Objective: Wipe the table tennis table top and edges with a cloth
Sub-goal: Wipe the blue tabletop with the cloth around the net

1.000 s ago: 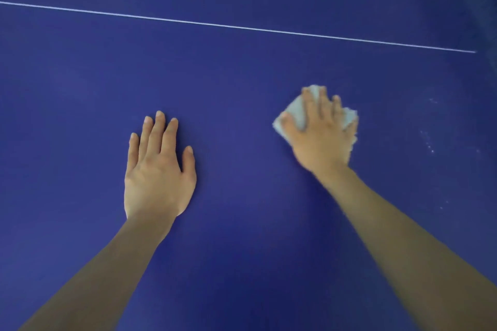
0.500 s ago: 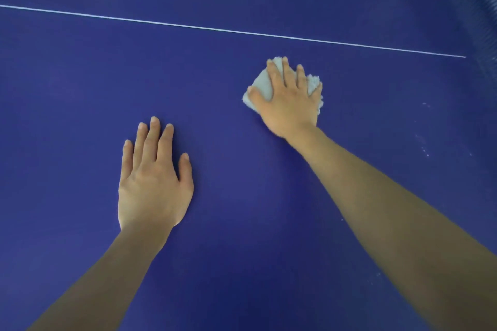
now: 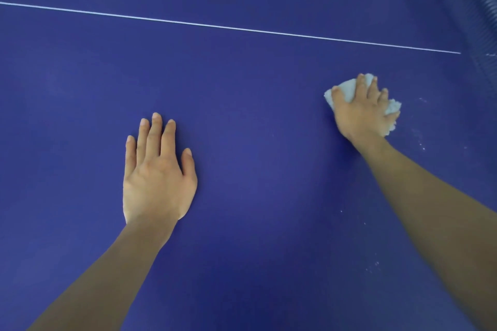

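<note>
The blue table tennis table (image 3: pixel 255 83) fills the view. My right hand (image 3: pixel 360 114) lies at the right on a bunched white cloth (image 3: pixel 346 89) and holds it down against the tabletop, fingers spread and bent over it, thumb at its left edge. Cloth shows beyond the fingertips and at the hand's right side. My left hand (image 3: pixel 157 177) rests flat on the tabletop at centre left, fingers straight and together, holding nothing.
A thin white line (image 3: pixel 242 28) crosses the table beyond both hands. The net (image 3: pixel 481 0) runs along the top right corner. White specks (image 3: pixel 422 141) dot the surface to the right of the cloth and nearer to me.
My right hand has slid the cloth to the right and nearer to me, after first pushing it away to the left. My left hand has stayed flat in place.
</note>
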